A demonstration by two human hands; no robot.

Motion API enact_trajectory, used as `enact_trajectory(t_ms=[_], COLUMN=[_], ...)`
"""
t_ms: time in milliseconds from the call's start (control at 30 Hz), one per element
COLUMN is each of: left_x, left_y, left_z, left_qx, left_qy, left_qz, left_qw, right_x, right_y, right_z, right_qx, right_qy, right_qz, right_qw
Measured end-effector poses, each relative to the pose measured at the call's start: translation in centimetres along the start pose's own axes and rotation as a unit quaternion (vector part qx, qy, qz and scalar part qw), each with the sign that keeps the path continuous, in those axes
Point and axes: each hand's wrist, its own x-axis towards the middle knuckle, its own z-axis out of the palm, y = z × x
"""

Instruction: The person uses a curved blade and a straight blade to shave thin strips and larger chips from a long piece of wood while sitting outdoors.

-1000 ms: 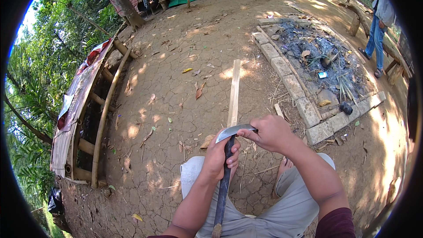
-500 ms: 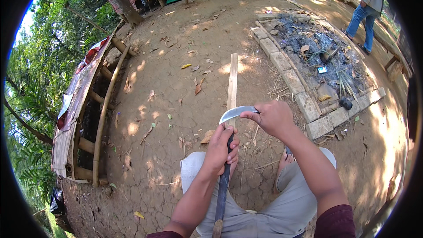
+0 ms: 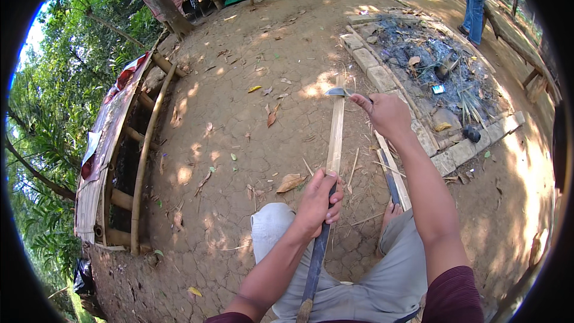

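Observation:
My left hand (image 3: 317,203) is wrapped round a pale wooden strip (image 3: 336,137), which points away from me over the dirt. A long dark strip (image 3: 317,260) runs from the same grip back across my lap to a frayed, light brown end; whether it is one piece with the pale strip I cannot tell. In my right hand (image 3: 388,116) is a curved knife, its handle hidden in the fist. The knife's blade (image 3: 338,91) lies across the pale strip near its far end.
Beside my right foot lie another pale strip (image 3: 402,188) and a dark strip (image 3: 388,176). A brick-edged fire pit (image 3: 379,78) with ash is at right. To the left stands a low bamboo platform (image 3: 143,161). A person (image 3: 476,0) stands at the far right; another sits at the back.
My right hand has carried the knife away from me, from beside my left hand to near the strip's far end. The strip has shifted right. The far-right person has moved.

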Motion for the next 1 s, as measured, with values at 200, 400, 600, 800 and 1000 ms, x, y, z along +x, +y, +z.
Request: enact_trajectory(t_ms=[200,400,600,800,1000], left_x=[0.2,-1.3,1.2,1.8,1.1], left_y=[0.1,-5.1,-1.6,-2.0,-0.3], left_z=[-0.2,0.9,-2.6,-0.7,-1.0], left_qx=[-0.002,0.066,0.012,0.120,0.117], left_qy=[-0.009,-0.052,0.031,0.056,0.038], left_qz=[0.010,-0.072,-0.028,0.013,0.010], left_qw=[1.000,0.994,0.999,0.991,0.992], right_x=[0.6,5.9,4.4,-1.3,-6.1], right_y=[0.3,9.6,7.7,0.7,-2.9], right_z=[-0.2,1.5,-0.2,-2.1,-3.8], right_qx=[-0.016,0.099,0.102,0.054,0.091], right_qy=[0.006,0.121,-0.036,-0.199,-0.195], right_qz=[-0.029,0.204,0.088,-0.029,-0.114], right_qw=[0.999,0.966,0.990,0.978,0.970])
